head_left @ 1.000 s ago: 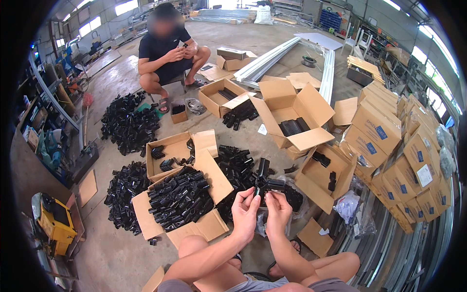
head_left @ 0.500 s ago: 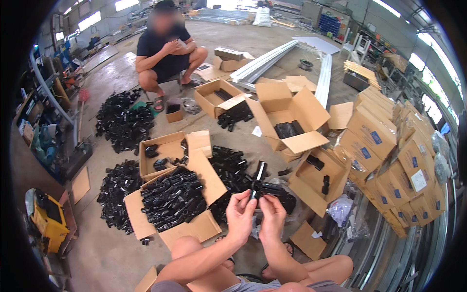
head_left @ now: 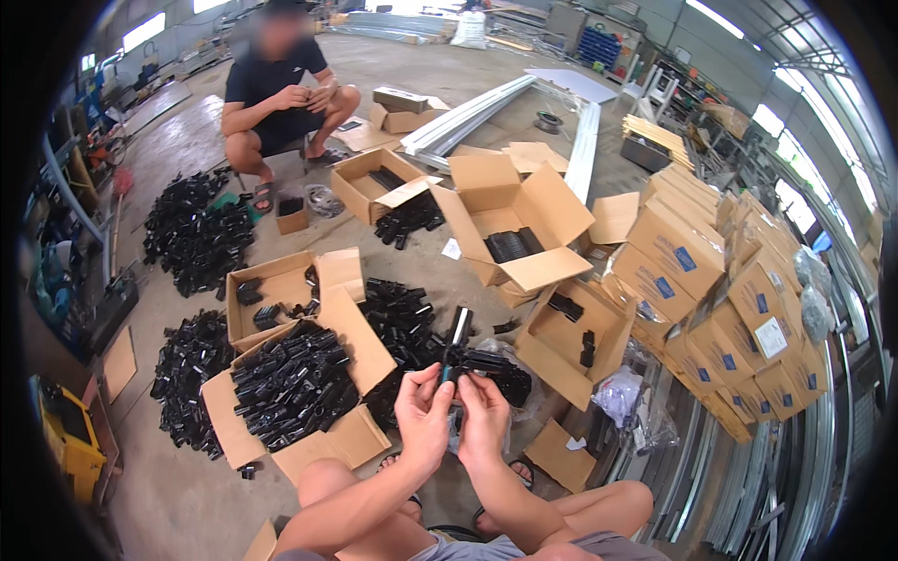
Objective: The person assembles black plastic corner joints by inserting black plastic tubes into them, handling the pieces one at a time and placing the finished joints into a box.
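In front of me I hold a glossy black part with a long upright arm (head_left: 459,327), raised above the floor. My left hand (head_left: 424,419) pinches its lower end between thumb and fingers. From the other side, my right hand (head_left: 483,417) closes on the same part, fingertips close to the left thumb. Behind my hands lies a heap of similar black parts (head_left: 397,313). Left of them, an open cardboard box (head_left: 329,451) is heaped with more black parts (head_left: 290,379). My fingers cover the lower portion of the held part.
A person (head_left: 278,84) sits low at the far left beside a black heap (head_left: 195,229). Open cartons (head_left: 561,210) stand ahead. Stacked closed cartons (head_left: 687,257) and long metal profiles (head_left: 711,486) are on the right; a yellow machine (head_left: 70,439) stands at left.
The whole view has shifted, so things appear farther left. Both my hands still grip the black part. The other person's hands have come apart slightly and lower.
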The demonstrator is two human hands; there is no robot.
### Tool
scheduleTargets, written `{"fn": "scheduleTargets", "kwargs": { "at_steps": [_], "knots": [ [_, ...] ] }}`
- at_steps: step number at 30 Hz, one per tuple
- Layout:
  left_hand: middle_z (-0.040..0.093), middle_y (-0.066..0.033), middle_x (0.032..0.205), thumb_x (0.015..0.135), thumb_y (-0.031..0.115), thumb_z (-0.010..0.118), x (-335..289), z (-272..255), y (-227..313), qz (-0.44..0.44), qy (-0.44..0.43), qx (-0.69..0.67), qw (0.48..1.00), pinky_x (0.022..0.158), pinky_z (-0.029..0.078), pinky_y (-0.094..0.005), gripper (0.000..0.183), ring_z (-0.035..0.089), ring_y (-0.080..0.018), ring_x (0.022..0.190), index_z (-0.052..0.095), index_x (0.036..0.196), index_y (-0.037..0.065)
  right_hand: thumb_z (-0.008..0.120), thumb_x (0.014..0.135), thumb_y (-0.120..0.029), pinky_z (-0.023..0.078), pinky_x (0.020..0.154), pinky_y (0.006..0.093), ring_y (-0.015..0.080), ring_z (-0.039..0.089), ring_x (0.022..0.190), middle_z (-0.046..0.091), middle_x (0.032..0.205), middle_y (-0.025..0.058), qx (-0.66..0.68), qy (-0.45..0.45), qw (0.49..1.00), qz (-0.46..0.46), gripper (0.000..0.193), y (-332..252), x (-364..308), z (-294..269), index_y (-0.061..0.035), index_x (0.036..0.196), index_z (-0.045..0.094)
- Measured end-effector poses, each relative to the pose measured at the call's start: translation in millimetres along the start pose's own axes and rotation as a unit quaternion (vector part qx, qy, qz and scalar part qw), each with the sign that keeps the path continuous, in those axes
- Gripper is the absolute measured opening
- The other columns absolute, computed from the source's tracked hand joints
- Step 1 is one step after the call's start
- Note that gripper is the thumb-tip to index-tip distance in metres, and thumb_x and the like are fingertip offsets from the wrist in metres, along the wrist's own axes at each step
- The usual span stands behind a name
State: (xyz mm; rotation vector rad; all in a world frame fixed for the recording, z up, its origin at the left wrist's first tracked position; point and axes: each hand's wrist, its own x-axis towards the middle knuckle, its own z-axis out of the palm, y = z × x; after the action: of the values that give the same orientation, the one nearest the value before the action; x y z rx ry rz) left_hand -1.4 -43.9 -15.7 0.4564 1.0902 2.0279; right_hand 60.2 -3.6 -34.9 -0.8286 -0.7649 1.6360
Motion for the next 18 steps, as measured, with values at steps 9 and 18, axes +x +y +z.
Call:
{"fn": "scheduleTargets", "kwargs": {
  "at_steps": [9, 18],
  "knots": [
    [0.064, -0.0150, 0.119, 0.093, -0.005, 0.060, 2.4, -8.3, -14.6, 0.011, 0.005, 0.005, 1.000, 0.094, 0.050, -0.0285, 0.025, 0.061, -0.0166, 0.112, 0.053, 0.116, -0.003, 0.062, 0.094, -0.002, 0.049, 0.084, 0.0244, 0.0113, 0.063, 0.093, 0.069, 0.100, 0.0047, 0.003, -0.023, 1.000, -0.016, 0.013, -3.6, 0.6, 1.8, 0.0002, 0.106, 0.067],
    [0.065, -0.0149, 0.117, 0.094, -0.007, 0.057, -0.1, -9.1, -0.6, 0.012, 0.019, -0.004, 1.000, 0.091, 0.051, -0.0277, 0.024, 0.063, -0.0145, 0.106, 0.051, 0.117, -0.003, 0.067, 0.091, -0.003, 0.048, 0.087, 0.0245, 0.0118, 0.063, 0.096, 0.067, 0.109, 0.0074, -0.003, -0.021, 0.999, -0.031, 0.019, 6.8, -4.7, 4.4, 0.0007, 0.110, 0.063]
  ]
}}
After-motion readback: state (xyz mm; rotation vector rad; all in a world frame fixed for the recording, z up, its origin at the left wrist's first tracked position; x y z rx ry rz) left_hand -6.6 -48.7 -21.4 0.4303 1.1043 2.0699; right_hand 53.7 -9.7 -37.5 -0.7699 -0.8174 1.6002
